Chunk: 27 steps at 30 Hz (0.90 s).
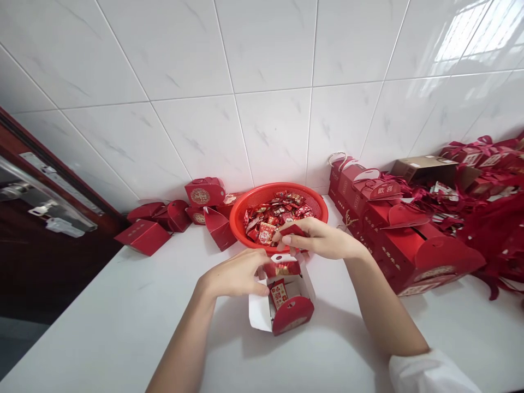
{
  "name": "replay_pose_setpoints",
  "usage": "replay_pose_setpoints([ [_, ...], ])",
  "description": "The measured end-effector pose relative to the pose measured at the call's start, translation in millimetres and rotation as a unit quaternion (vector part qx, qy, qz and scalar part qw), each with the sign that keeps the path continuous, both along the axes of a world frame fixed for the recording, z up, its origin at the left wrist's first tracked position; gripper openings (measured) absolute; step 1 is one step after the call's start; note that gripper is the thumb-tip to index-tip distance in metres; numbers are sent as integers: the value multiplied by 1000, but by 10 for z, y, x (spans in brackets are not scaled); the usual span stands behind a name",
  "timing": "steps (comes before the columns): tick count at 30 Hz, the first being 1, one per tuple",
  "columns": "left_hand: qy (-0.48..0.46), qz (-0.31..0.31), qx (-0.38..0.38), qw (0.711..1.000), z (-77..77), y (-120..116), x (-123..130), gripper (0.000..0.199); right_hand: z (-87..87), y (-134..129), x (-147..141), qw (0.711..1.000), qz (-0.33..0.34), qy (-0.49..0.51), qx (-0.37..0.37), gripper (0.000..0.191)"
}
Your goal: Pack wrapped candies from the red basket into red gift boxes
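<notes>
An open red gift box (292, 316) with a white inside stands on the white table, its left flap folded outward. In it lies a patterned red-and-cream packet (279, 295); a shiny red-and-gold wrapped candy (285, 268) is at its far end. My left hand (235, 273) is closed on the box's left side, thumb at the flap, with some fingertips hidden. Just beyond the box, my right hand (321, 238) pinches a small dark-red packet (293, 231) above the near rim of a red plastic basket (237, 229) full of wrapped candies.
Several red boxes (142, 237) sit left of the basket. A row of closed red boxes (380, 234) runs along the right, with a brown carton (426, 168) and red ribbons (495, 218) beyond. White tiled wall (274, 131) backs the table; a dark door (36, 256) with keys is at left.
</notes>
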<state>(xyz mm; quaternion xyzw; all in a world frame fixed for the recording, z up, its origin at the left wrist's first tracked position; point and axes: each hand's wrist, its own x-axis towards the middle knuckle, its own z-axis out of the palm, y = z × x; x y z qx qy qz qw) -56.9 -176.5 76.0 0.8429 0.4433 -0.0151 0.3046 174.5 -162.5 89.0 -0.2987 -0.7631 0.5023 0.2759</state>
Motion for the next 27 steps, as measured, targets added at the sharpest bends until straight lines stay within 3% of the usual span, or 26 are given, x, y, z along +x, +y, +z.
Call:
replay_pose_setpoints([
  [4,-8,4,-35,999,-16,26,-40,42,22,-39,-46,997,-28,67,5,32],
  [7,-21,-5,-55,998,-26,43,-47,39,23,-67,-91,997,56,46,6,36],
  [9,-35,0,-64,997,-30,48,-45,40,15,-74,-113,991,122,-8,49,33],
  [11,-50,-2,-64,997,-34,49,-45,44,4,-71,-122,984,147,-44,91,27],
  [18,-31,-24,-52,998,53,-46,-16,44,56,-132,59,980,43,-108,164,25],
  [21,-63,-35,1,997,134,-128,8,37,109,-212,182,966,6,-177,187,28],
  [27,-138,24,108,984,186,-156,-52,37,115,-253,267,936,-108,-273,196,27],
])
